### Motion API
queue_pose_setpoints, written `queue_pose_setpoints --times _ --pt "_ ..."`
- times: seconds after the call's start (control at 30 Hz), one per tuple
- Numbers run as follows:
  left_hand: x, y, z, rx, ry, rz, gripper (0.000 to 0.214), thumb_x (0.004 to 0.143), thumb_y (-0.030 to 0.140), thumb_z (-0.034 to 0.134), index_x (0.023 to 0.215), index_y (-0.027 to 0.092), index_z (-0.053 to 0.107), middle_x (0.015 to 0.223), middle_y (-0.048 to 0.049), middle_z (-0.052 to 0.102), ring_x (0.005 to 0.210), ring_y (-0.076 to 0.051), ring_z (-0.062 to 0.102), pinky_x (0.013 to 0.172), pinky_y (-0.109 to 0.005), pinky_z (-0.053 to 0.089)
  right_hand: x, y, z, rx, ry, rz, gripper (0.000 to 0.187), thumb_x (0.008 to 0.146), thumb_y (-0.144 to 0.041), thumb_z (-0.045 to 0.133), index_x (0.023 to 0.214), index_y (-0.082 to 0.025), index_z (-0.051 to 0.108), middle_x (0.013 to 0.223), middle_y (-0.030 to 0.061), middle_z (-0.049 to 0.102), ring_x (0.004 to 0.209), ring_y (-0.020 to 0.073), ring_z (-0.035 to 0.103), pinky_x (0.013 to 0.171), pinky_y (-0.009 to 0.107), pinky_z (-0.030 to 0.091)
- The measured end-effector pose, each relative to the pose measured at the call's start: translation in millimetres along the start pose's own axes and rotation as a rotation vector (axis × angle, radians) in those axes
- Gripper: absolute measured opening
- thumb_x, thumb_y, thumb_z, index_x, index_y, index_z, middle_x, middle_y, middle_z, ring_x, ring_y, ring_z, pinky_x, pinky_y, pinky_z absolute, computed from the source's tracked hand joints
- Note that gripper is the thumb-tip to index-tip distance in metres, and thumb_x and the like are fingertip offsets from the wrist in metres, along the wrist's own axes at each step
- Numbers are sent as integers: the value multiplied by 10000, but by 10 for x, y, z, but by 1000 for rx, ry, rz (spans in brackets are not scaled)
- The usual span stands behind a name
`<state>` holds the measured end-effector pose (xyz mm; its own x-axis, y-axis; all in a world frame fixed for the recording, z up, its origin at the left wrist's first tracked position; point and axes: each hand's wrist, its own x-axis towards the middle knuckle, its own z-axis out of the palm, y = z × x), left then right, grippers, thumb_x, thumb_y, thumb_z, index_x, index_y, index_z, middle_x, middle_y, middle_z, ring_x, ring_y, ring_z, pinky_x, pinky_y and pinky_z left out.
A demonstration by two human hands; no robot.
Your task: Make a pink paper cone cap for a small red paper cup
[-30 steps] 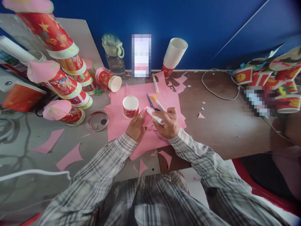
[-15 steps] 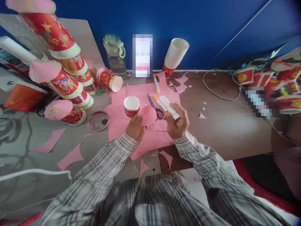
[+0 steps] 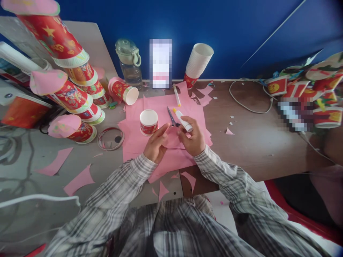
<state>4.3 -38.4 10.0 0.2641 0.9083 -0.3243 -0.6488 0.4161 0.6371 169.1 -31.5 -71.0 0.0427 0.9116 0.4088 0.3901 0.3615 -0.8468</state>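
Observation:
My left hand (image 3: 155, 142) grips the edge of a rounded piece of pink paper (image 3: 172, 138), which is hard to tell from the pink sheets under it. A white tube (image 3: 184, 122) is in my right hand (image 3: 193, 137), whose thumb and fingertips meet the right side of the pink piece. Beyond the hands lie dark-handled scissors (image 3: 170, 115), partly hidden. Just past my left hand an upright red-and-white paper cup (image 3: 149, 123) stands on the pink paper sheets (image 3: 134, 141).
Towers of stacked red cups (image 3: 66, 91) with pink tops rise at left. A roll of tape (image 3: 110, 139) lies nearer. At the back stand a water bottle (image 3: 129, 64), a lit phone (image 3: 160, 64) and nested cups (image 3: 198, 62). Cups and a cable (image 3: 252, 111) are at right.
My right hand has moved left and slightly down with the white tube, meeting the pink piece. The piece has tilted lower between both hands, and its round face shows less.

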Motion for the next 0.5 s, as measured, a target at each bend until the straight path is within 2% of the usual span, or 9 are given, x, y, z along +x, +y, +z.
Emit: queue_pose_setpoints --times 0.1,0.17,0.27,0.33,0.4,0.5 --pt "4 -10 10 56 10 2 434 565 215 697 988 173 607 1016 -75 641 970 -216 568 831 -331 455 14 -22 -40 -65 -42 -58 473 999 -430 766 1441 -265 732 860 -16 724 670 193 663 700 393 670" --pt "27 -42 7 58 35 15 379 584 237 683 949 156 622 899 -70 665 902 -215 589 803 -343 471 17 -37 -81 -138 -9 -127 450 1017 -457 767 1427 -272 760 878 9 770 689 216 704 759 438 702" --pt "66 -83 -17 71 110 52 350 627 260 644 961 160 621 786 -43 658 770 -178 602 728 -315 494 8 -45 -162 -231 90 -328 369 1062 -449 741 1396 -303 801 907 54 835 695 254 741 773 492 698" --pt "82 -87 -34 86 139 65 363 646 253 617 1002 183 602 748 -19 644 705 -154 594 694 -301 499 -13 -34 -190 -261 111 -513 332 1076 -415 741 1385 -325 822 927 65 876 672 254 739 724 475 654" --pt "84 -76 -43 70 130 66 389 653 234 596 1040 202 576 786 -15 644 738 -158 596 712 -310 499 -43 -13 -174 -296 65 -638 363 1072 -371 750 1424 -327 826 928 49 908 607 223 708 693 446 601" --pt "76 -50 -42 21 92 78 431 640 205 595 1069 196 551 950 -44 642 883 -186 589 794 -328 480 -83 24 -103 -397 -42 -633 419 1044 -311 763 1457 -293 829 912 31 930 583 197 713 714 424 547"
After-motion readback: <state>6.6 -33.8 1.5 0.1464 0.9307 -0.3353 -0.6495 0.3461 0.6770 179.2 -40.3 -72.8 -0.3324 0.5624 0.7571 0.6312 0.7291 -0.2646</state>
